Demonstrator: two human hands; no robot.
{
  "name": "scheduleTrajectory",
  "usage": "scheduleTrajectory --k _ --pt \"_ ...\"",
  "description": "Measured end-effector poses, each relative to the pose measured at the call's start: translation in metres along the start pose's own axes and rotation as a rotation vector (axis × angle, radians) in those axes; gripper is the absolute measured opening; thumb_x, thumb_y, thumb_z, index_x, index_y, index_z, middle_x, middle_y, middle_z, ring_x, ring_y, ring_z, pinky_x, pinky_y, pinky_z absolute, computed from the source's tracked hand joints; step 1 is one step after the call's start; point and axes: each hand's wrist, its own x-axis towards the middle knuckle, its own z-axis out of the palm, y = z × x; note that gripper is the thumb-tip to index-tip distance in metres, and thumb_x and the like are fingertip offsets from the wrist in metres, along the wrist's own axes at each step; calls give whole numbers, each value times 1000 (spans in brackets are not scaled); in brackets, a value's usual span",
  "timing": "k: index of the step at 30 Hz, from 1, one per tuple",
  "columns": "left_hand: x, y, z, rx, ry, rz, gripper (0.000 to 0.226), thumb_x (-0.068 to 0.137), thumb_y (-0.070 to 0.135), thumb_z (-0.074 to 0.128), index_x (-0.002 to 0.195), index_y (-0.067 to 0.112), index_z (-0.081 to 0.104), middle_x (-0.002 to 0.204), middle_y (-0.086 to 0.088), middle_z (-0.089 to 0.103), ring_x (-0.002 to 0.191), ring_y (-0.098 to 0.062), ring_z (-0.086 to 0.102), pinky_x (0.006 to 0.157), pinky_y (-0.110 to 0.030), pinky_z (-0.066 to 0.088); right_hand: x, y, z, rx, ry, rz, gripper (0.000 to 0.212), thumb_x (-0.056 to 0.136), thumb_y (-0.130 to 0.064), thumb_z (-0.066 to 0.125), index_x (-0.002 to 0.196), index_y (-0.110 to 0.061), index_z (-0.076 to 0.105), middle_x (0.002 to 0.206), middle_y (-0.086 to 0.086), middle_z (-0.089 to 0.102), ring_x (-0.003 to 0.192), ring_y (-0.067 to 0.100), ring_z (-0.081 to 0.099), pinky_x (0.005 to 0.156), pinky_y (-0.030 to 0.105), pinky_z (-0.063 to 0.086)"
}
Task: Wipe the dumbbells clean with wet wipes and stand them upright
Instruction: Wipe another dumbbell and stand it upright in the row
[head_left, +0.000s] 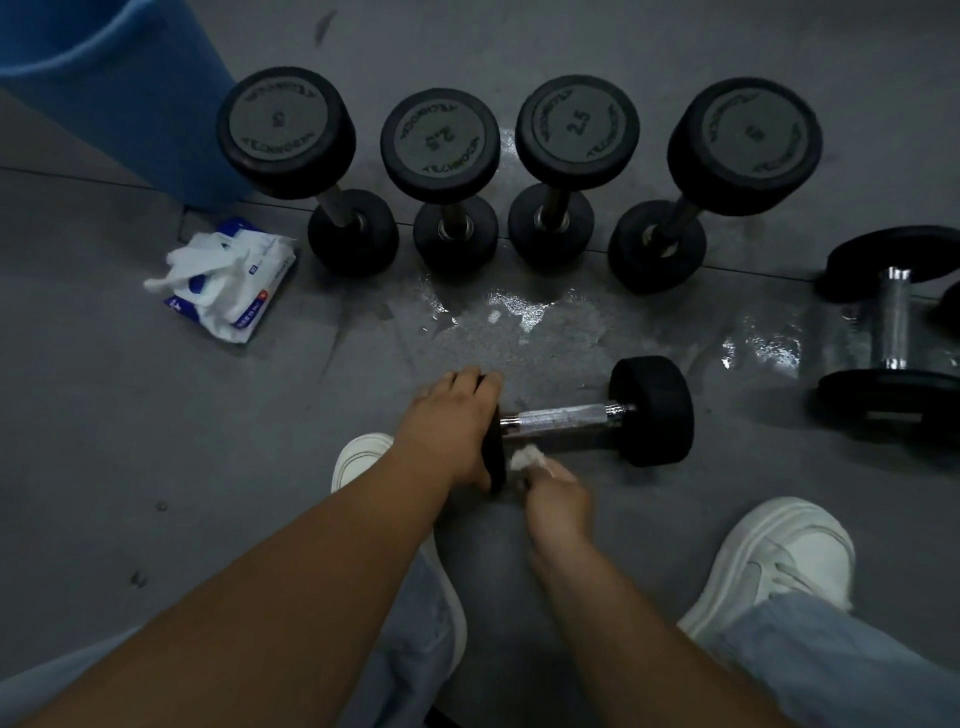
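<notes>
Grey gym floor (156, 415), wet in patches, holds four upright dumbbells (441, 140) at twelve o'clock. At centre, one dumbbell (566, 415) lies sideways. My left hand (452, 415) grips its nine o'clock head, and my right hand (558, 499) pinches a wet wipe (524, 458) beside that head, under the handle.

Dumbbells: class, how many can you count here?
6. Four upright dumbbells form the back row; one lies held by the left hand; one lies at the right edge; more may be hidden there.
</notes>
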Motion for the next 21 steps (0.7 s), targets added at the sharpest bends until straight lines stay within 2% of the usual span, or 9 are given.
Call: scheduleTrajectory --k 2,4,5,8,11,13,16,19,21 --pt "-3 1 2 -12 26 -3 117 59 42 85 152 21 17 153 -5 25 137 -28 32 110 -42 36 11 -13 23 376 -45 343 23 91 -3 47 84 -11 67 77 11 70 70 23 68 55 23 50" --pt "-7 4 5 -24 73 -5 109 65 43 80 152 21 17 153 -6 24 138 -28 30 111 -41 33 8 -24 33 534 -79 481 26 94 -5 39 80 -9 61 63 10 68 61 24 63 53 26 47" --pt "-9 5 7 -26 86 -5 108 67 44 78 152 20 17 153 -6 23 138 -28 29 111 -40 32 1 -24 31 560 -98 484 27 95 -7 38 80 -9 61 60 9 68 60 24 63 54 27 46" --pt "-11 7 10 -19 116 -4 110 66 44 79 153 21 15 152 -5 23 138 -27 28 109 -38 32 -21 -24 21 606 -194 475 29 99 -17 41 86 -11 67 70 7 73 59 18 68 57 27 46" --pt "-12 7 13 -7 138 -4 106 66 43 77 151 21 18 150 -4 26 135 -26 31 108 -38 32 -8 -25 27 605 -141 497 27 98 -12 38 84 -10 62 79 14 68 69 24 63 62 31 49" --pt "-13 8 13 -9 122 -6 107 66 41 78 151 21 17 150 -5 25 136 -27 30 110 -39 32 -5 -20 27 588 -102 463 26 99 -11 40 84 -11 62 78 13 68 65 23 65 55 28 50" --pt "-11 7 13 -4 121 10 109 66 40 79 152 21 15 150 -6 24 136 -27 29 112 -39 32 -10 -10 21 584 -101 420 19 99 -15 48 100 -10 67 76 5 74 63 13 70 50 21 52" --pt "-10 7 13 -5 108 -1 112 62 40 81 151 21 16 150 -5 26 136 -26 31 111 -39 34 -3 -15 18 578 -49 387 13 96 -11 54 92 -7 66 70 7 72 59 14 69 51 23 54" --pt "-10 7 14 -14 121 -3 110 64 43 80 151 21 16 150 -5 26 136 -26 31 111 -39 34 -7 -17 21 524 -16 315 10 93 -7 59 95 -2 67 83 14 72 71 21 70 64 29 57"
